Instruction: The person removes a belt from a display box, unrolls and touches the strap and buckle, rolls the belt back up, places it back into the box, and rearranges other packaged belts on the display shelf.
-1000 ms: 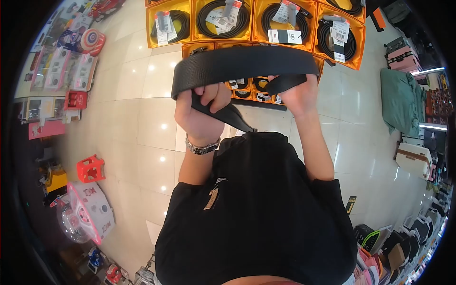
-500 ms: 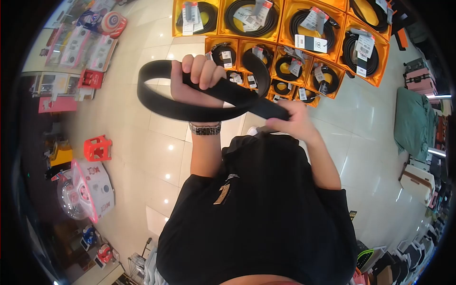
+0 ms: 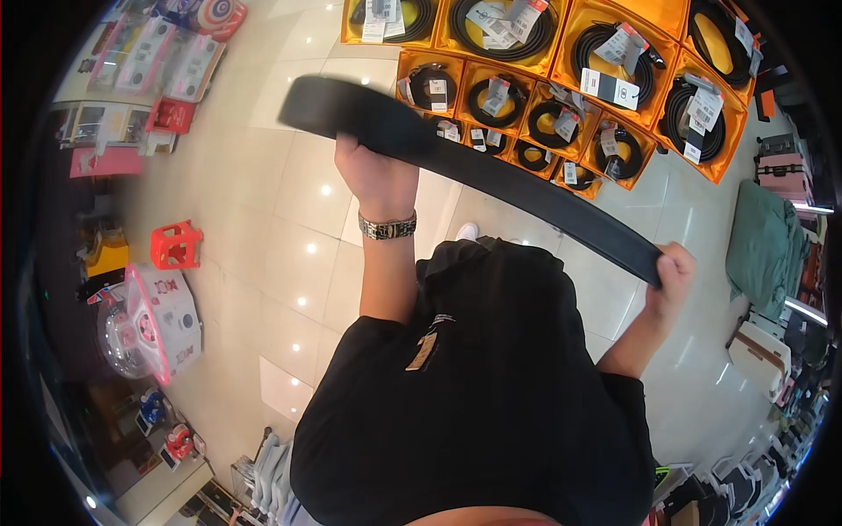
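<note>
A black belt (image 3: 526, 197) is stretched slantwise between my two hands, higher at the left and lower at the right. My left hand (image 3: 379, 178), with a metal watch (image 3: 387, 226) on its wrist, grips the belt near its bent-over left part; most of its fingers are hidden behind the strap. My right hand (image 3: 674, 270) pinches the belt's other end. The left part of the belt is smeared by motion, and no buckle can be made out.
Orange boxes (image 3: 561, 70) with coiled, tagged belts stand ahead of me. On the tiled floor to the left are a red stool (image 3: 176, 245) and a pink-and-white toy table (image 3: 167, 320). Suitcases (image 3: 781, 175) and a green cloth cover (image 3: 761, 250) line the right side.
My right hand has moved out to the right and down, pulling the belt from a loop into a long strip. My left hand has turned and sits slightly lower, still gripping it.
</note>
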### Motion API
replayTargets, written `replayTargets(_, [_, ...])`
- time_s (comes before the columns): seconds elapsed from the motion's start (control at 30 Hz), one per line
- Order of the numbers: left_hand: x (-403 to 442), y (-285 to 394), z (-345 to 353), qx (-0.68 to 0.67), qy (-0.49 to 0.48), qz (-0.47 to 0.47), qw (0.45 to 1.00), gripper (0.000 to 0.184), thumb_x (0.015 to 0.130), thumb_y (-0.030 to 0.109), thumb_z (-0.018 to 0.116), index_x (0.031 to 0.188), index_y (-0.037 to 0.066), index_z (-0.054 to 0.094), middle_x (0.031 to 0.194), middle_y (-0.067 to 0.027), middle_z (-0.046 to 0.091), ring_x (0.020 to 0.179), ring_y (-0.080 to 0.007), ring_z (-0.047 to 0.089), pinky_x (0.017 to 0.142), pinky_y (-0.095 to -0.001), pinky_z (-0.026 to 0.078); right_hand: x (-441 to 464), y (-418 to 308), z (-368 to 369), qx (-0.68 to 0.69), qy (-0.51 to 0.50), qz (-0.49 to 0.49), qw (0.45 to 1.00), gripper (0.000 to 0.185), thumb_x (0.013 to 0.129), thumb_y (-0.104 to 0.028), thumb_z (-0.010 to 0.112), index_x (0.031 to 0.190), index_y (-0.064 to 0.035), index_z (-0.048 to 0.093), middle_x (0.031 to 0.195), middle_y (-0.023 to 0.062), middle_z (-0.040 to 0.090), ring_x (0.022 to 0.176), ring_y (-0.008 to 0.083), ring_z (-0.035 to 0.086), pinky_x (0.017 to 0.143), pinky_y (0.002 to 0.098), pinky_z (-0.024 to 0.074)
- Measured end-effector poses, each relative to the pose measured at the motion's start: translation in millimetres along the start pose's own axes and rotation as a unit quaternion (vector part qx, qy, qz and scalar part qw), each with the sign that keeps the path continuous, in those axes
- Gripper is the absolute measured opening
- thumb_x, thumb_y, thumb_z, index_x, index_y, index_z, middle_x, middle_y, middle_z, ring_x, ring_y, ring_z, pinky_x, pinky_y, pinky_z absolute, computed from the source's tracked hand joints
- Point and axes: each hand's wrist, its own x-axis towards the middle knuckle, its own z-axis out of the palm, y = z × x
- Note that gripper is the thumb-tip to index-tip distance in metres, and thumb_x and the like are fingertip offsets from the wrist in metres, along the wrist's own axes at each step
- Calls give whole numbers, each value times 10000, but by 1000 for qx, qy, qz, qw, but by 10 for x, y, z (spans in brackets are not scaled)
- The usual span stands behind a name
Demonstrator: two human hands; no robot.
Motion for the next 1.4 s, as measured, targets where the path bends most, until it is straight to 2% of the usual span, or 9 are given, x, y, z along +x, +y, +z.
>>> replayTargets(0.23, [47, 86, -146, -46, 1, -9, 999, 250, 997, 295, 384, 874, 90, 458, 782, -34, 478, 795, -204, 490, 771, -339, 433, -110, -2, -776, 71, 155, 8, 985, 389, 841, -343, 516, 750, 28, 590, 650, 63, 531, 582, 84, 455, 522, 202, 299])
replayTargets(0.53, [-3, 162, -263, -75, 21, -18, 997, 235, 986, 278, 404, 859, 89, 458, 781, -25, 481, 811, -187, 511, 814, -353, 430, -62, -106, -1136, 159, 293, -6, 943, 309, 877, -306, 497, 671, -80, 445, 661, 99, 489, 701, 215, 459, 813, 372, 397])
replayTargets(0.73, [-155, 184, -52, -377, -42, -193, 905, 307, 977, 357, 345, 816, 114, 444, 741, 13, 449, 762, -131, 488, 859, -359, 375, -19, -170, -1093, 252, 329, -28, 910, 341, 868, -320, 501, 606, -166, 348, 579, 21, 360, 635, 191, 347, 717, 356, 326])
replayTargets(0.87, [-300, 220, 162, -356, -8, -198, 913, 157, 915, 187, 419, 779, 110, 441, 719, 17, 452, 740, -119, 488, 872, -351, 369, -6, -145, -1175, 281, 406, -33, 869, 353, 857, -311, 494, 595, -165, 308, 561, 6, 257, 613, 167, 261, 687, 339, 274])
replayTargets(0.93, [-309, 226, 100, -383, -32, -223, 896, 161, 915, 202, 421, 782, 114, 439, 742, 19, 467, 795, -112, 501, 992, -412, 326, -159, 218, -1835, 412, 82, -52, 906, 275, 834, -317, 523, 669, -108, 454, 693, 57, 459, 779, 256, 471, 949, 516, 341])
replayTargets(1.1, [-288, 2, 70, -327, -79, -230, 913, 385, 943, 399, 343, 1000, 62, 520, 1031, -45, 506, 1129, -196, 463, 1143, -542, 121, -82, -145, -1433, 454, 76, -96, 883, 266, 856, -305, 482, 686, -102, 455, 672, 54, 436, 754, 247, 461, 943, 526, 331])
replayTargets(1.27, [-124, -430, -408, -398, -8, -290, 870, 378, 901, 352, 502, 1083, 21, 517, 1054, -120, 519, 1137, -264, 478, 1009, -453, 414, 170, -496, -709, 429, 48, -120, 894, 277, 835, -308, 504, 664, -155, 348, 606, -10, 319, 608, 158, 323, 707, 369, 298])
replayTargets(1.33, [-25, -608, -713, -222, 129, -194, 947, 305, 895, 282, 523, 1056, 23, 510, 1062, -128, 528, 1122, -271, 500, 1002, -468, 412, 305, -652, -463, 509, -24, -134, 850, 322, 814, -337, 528, 662, -174, 296, 604, -31, 272, 598, 136, 263, 647, 338, 222])
replayTargets(1.4, [47, -764, -1157, -169, 157, -170, 958, 346, 883, 206, 552, 1132, -16, 463, 1129, -144, 539, 1151, -281, 512, 1002, -450, 416, 418, -1032, 63, 368, 354, -61, 858, 317, 810, -383, 535, 670, -150, 373, 605, -6, 356, 630, 157, 318, 694, 360, 262])
